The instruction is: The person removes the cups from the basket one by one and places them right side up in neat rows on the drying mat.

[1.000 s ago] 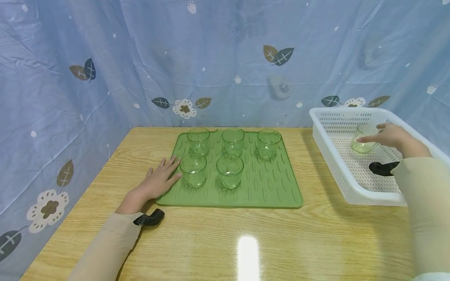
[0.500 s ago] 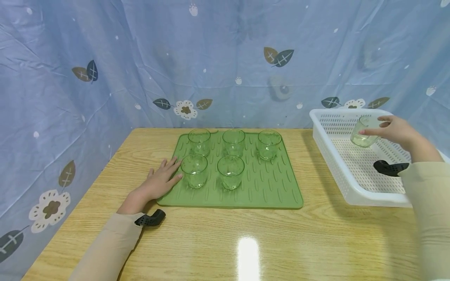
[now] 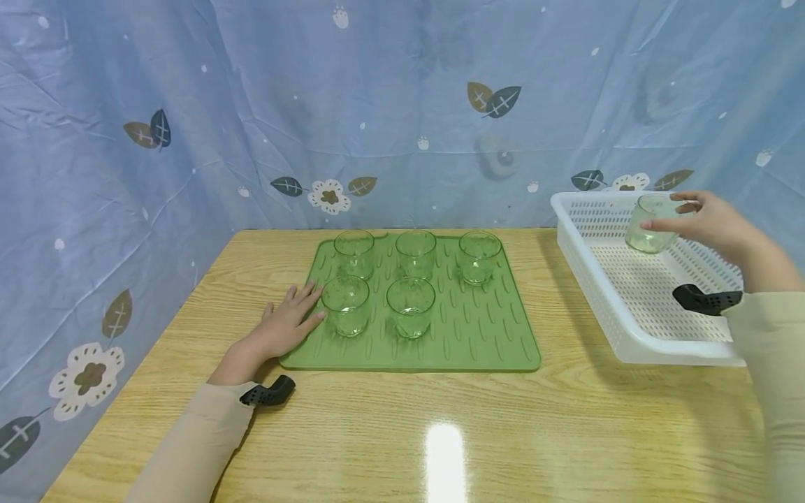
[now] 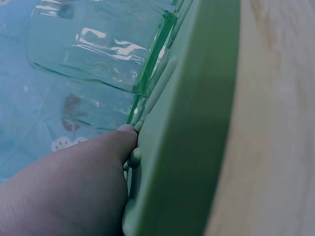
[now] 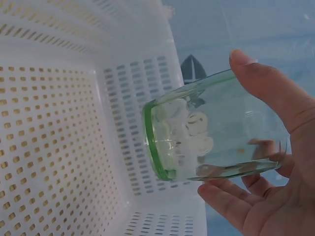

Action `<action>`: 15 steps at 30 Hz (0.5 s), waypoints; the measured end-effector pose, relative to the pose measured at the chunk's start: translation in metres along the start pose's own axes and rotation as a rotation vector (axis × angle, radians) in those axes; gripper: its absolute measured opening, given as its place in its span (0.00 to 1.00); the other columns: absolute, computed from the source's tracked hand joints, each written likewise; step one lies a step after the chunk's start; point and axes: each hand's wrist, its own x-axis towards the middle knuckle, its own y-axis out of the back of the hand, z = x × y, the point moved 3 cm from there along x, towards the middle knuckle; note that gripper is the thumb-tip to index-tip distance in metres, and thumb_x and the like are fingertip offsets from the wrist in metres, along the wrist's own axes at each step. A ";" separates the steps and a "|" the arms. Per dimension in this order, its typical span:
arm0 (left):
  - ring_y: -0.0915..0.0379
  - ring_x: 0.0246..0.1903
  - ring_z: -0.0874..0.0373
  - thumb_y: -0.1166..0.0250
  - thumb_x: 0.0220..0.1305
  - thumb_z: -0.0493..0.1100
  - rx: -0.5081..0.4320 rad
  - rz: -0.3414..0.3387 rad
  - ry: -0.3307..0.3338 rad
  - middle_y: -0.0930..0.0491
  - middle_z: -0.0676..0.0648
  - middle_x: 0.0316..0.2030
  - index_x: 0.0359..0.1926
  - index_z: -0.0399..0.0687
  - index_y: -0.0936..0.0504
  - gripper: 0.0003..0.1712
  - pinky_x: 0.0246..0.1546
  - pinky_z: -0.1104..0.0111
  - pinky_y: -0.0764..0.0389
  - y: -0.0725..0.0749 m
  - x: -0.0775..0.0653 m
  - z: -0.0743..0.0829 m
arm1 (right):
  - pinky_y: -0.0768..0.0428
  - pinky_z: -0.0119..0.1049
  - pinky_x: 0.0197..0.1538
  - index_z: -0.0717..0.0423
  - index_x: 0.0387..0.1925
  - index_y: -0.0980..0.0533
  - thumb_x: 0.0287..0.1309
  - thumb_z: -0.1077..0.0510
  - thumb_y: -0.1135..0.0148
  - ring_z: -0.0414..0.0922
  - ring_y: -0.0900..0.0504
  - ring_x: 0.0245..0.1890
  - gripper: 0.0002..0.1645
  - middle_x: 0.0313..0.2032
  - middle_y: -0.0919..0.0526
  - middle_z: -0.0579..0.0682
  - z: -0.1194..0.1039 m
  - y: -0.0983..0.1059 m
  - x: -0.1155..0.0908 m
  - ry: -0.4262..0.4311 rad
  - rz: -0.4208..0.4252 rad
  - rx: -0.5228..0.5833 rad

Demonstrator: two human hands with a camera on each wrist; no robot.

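Observation:
A clear green-tinted glass (image 5: 211, 132) is held upright by my right hand (image 3: 717, 230), thumb on one side and fingers on the other. In the right wrist view its base hangs above the floor of the white basket. My left hand (image 3: 279, 334) rests with spread fingers on the left edge of the green ribbed mat (image 3: 484, 342). Its thumb (image 4: 108, 147) lies on the mat close to the nearest glass (image 3: 347, 307). Several matching glasses stand upright on the mat, three across the back and two in front.
The white perforated basket (image 3: 591, 283) stands at the right on the wooden table (image 3: 352, 433). A blue patterned curtain (image 3: 402, 91) hangs behind and at the left. Black wrist mounts (image 3: 707, 299) sit on both sleeves.
My right hand has lifted the glass from low in the basket to near its back rim, drawing slightly right. The left hand has stayed in place.

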 end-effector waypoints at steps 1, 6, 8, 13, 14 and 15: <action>0.72 0.77 0.30 0.56 0.82 0.60 0.004 -0.002 0.001 0.59 0.36 0.80 0.82 0.42 0.50 0.40 0.65 0.25 0.70 0.000 0.000 0.000 | 0.46 0.81 0.60 0.70 0.78 0.70 0.69 0.36 0.38 0.84 0.49 0.64 0.67 0.73 0.65 0.82 -0.002 0.000 -0.001 0.003 0.008 0.004; 0.72 0.77 0.30 0.56 0.83 0.59 0.005 -0.007 0.006 0.59 0.36 0.80 0.82 0.42 0.51 0.39 0.65 0.25 0.70 0.001 -0.001 0.002 | 0.47 0.81 0.60 0.67 0.79 0.69 0.69 0.38 0.38 0.84 0.54 0.67 0.65 0.74 0.66 0.81 -0.010 -0.001 -0.007 0.020 0.040 0.049; 0.71 0.77 0.30 0.56 0.83 0.58 0.001 -0.007 0.008 0.59 0.36 0.80 0.82 0.42 0.51 0.39 0.65 0.25 0.70 0.001 -0.002 0.002 | 0.48 0.81 0.61 0.66 0.80 0.69 0.70 0.38 0.38 0.84 0.56 0.68 0.64 0.74 0.66 0.81 -0.013 -0.001 -0.011 0.030 0.053 0.071; 0.71 0.77 0.31 0.56 0.83 0.59 0.003 -0.007 0.008 0.59 0.36 0.80 0.82 0.42 0.51 0.39 0.65 0.26 0.70 0.001 -0.001 0.002 | 0.49 0.80 0.63 0.64 0.81 0.67 0.71 0.41 0.39 0.82 0.58 0.70 0.61 0.75 0.64 0.80 -0.019 -0.003 -0.018 0.062 0.089 0.117; 0.71 0.77 0.31 0.56 0.83 0.59 0.002 -0.006 0.009 0.59 0.37 0.80 0.82 0.43 0.51 0.39 0.66 0.26 0.70 0.001 -0.001 0.002 | 0.50 0.79 0.64 0.63 0.81 0.67 0.71 0.41 0.39 0.82 0.59 0.71 0.61 0.75 0.64 0.79 -0.020 -0.003 -0.019 0.072 0.094 0.123; 0.71 0.77 0.31 0.56 0.82 0.60 0.003 -0.004 0.007 0.58 0.36 0.80 0.82 0.43 0.50 0.40 0.65 0.25 0.70 0.001 -0.001 0.001 | 0.50 0.79 0.65 0.63 0.81 0.67 0.71 0.42 0.39 0.81 0.60 0.72 0.61 0.76 0.63 0.78 -0.021 -0.004 -0.020 0.079 0.100 0.128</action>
